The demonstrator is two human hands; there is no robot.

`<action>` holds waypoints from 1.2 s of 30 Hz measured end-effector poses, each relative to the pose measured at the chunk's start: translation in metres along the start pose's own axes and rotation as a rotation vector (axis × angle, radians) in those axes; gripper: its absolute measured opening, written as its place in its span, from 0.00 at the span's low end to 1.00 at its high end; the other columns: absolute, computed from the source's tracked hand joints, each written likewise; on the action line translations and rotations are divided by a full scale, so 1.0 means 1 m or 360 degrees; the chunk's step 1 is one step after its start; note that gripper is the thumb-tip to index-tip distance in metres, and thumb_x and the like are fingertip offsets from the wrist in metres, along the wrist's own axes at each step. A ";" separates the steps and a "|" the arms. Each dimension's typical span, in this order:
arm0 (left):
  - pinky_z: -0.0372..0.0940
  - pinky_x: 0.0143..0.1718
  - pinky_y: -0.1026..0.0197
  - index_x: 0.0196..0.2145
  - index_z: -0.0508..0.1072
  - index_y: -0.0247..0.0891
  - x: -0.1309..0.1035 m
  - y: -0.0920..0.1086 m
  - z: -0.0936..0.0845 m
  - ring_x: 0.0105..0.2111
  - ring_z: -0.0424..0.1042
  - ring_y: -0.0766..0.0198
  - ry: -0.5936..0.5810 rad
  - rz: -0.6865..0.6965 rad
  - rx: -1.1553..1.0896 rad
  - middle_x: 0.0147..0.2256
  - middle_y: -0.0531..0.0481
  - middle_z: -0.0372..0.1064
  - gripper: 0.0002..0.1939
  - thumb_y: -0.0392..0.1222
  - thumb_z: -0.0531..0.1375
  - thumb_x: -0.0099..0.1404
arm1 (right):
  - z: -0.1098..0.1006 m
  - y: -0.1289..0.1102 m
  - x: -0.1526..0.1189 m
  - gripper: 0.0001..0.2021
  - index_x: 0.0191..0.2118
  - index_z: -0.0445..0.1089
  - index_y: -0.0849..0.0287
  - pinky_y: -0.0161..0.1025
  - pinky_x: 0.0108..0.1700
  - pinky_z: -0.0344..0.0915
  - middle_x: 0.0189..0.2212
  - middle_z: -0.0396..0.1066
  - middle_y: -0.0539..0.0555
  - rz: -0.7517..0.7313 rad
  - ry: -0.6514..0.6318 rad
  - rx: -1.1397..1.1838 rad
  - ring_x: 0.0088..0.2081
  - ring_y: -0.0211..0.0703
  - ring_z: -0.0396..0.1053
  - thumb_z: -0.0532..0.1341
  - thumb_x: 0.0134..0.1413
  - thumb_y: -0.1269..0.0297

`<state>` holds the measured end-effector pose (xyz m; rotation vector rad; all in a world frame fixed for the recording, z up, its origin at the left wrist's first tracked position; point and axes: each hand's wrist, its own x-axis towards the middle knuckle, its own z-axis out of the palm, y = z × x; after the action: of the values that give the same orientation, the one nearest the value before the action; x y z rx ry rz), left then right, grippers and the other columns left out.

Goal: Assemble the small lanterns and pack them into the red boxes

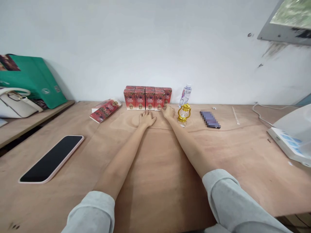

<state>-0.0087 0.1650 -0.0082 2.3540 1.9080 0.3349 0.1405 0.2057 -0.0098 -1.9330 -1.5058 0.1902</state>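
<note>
Small red printed boxes (140, 98) stand upright in two rows against the wall, several in all. My left hand (147, 119) lies on the table just in front of them, fingers spread, holding nothing. At the lower right of the front row is my right hand (168, 112), its thumb side at the base of the end box (159, 99). Its fingers look stretched out, partly in front of a back-row box (167, 94). A small gold lantern (184, 114) stands to the right of that hand.
Flat red cartons (105, 111) lie left of the boxes. Behind the lantern leans a clear bottle (186, 94). A black-screened phone (52, 158) is at the left, and a pixelated dark item (210, 119) at the right. A white power strip (289, 144) sits far right.
</note>
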 end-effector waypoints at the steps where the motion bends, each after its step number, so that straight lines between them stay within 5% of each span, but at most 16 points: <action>1: 0.45 0.65 0.44 0.62 0.59 0.30 0.000 0.000 0.000 0.67 0.45 0.48 0.0002 0.0004 0.0006 0.67 0.35 0.45 0.32 0.54 0.47 0.67 | 0.001 -0.001 0.001 0.19 0.50 0.67 0.56 0.50 0.53 0.57 0.47 0.73 0.61 -0.0004 -0.0003 -0.0005 0.53 0.56 0.64 0.61 0.57 0.53; 7: 0.46 0.64 0.44 0.61 0.60 0.31 -0.001 0.000 0.001 0.67 0.47 0.49 0.0018 0.0012 0.0038 0.66 0.36 0.48 0.30 0.53 0.46 0.68 | 0.003 -0.003 0.005 0.19 0.52 0.64 0.59 0.51 0.54 0.58 0.48 0.72 0.63 -0.0037 -0.0030 -0.0053 0.54 0.57 0.64 0.59 0.59 0.55; 11: 0.46 0.64 0.45 0.60 0.60 0.30 -0.001 0.000 0.002 0.67 0.48 0.49 0.0028 0.0027 0.0049 0.66 0.35 0.48 0.30 0.53 0.47 0.68 | 0.002 -0.002 -0.009 0.28 0.59 0.55 0.71 0.54 0.57 0.56 0.55 0.64 0.74 -0.0111 -0.0039 -0.0105 0.58 0.61 0.61 0.58 0.59 0.58; 15: 0.46 0.64 0.45 0.61 0.60 0.29 -0.002 -0.001 0.002 0.66 0.48 0.48 0.0029 0.0041 0.0058 0.66 0.34 0.48 0.31 0.53 0.45 0.68 | -0.002 -0.005 -0.043 0.32 0.62 0.50 0.78 0.58 0.63 0.48 0.65 0.47 0.80 -0.0344 -0.0095 -0.0158 0.65 0.66 0.49 0.57 0.58 0.61; 20: 0.48 0.63 0.44 0.59 0.62 0.29 -0.002 -0.002 0.004 0.65 0.50 0.48 0.0087 0.0092 0.0076 0.65 0.34 0.51 0.29 0.50 0.45 0.69 | -0.024 0.008 -0.101 0.31 0.64 0.50 0.73 0.48 0.66 0.48 0.67 0.46 0.69 -0.0781 -0.0216 -0.0180 0.67 0.57 0.49 0.54 0.60 0.61; 24: 0.51 0.61 0.45 0.56 0.65 0.30 -0.004 0.000 0.005 0.63 0.54 0.48 0.0132 0.0127 0.0094 0.62 0.35 0.57 0.26 0.49 0.46 0.68 | -0.056 0.043 -0.135 0.31 0.65 0.49 0.72 0.54 0.66 0.48 0.67 0.47 0.71 -0.0987 -0.0156 -0.0149 0.69 0.57 0.44 0.52 0.61 0.59; 31: 0.53 0.60 0.49 0.51 0.68 0.31 -0.016 0.010 -0.005 0.56 0.62 0.49 0.0312 0.0232 0.0129 0.54 0.35 0.66 0.20 0.39 0.47 0.66 | -0.101 0.098 -0.115 0.37 0.67 0.42 0.65 0.60 0.66 0.45 0.69 0.35 0.69 -0.0491 0.0442 0.0142 0.70 0.58 0.35 0.56 0.56 0.58; 36: 0.54 0.58 0.49 0.51 0.69 0.34 -0.016 0.010 -0.007 0.55 0.63 0.49 0.0361 0.0384 0.0097 0.52 0.36 0.67 0.19 0.37 0.49 0.65 | -0.099 0.114 -0.073 0.49 0.66 0.42 0.59 0.58 0.63 0.55 0.68 0.41 0.69 0.0029 0.0108 0.0858 0.66 0.60 0.52 0.68 0.41 0.56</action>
<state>-0.0039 0.1467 -0.0015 2.6965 1.7415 0.5949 0.2580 0.0866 -0.0210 -1.5032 -1.2332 0.4809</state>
